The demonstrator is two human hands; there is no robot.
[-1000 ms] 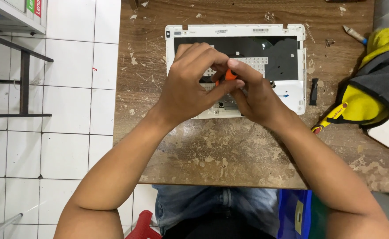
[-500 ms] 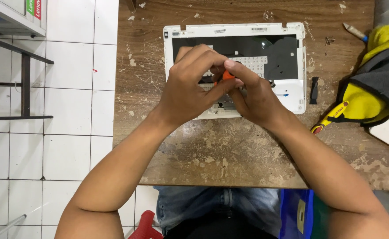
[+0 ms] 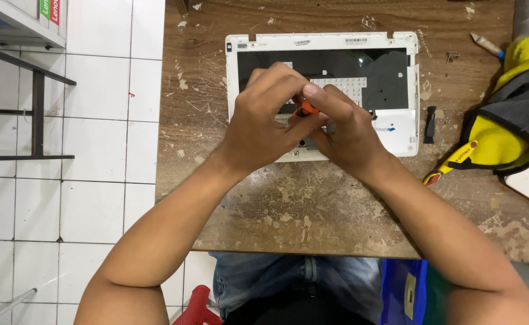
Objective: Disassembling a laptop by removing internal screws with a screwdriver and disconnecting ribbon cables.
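While both forearms reach up over the worn wooden table, the left hand and right hand meet over a white laptop case — fingers pinched together on a small orange tool. Beyond them, its dark keyboard bay lies open; a yellow-and-grey cloth sits well apart at the right.

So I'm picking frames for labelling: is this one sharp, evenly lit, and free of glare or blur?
Head view: sharp and evenly lit, with no motion blur on the left hand or right hand; soft shadows only; slight sheen on the dark panel of the white laptop case; the orange tool is mostly hidden by fingers.
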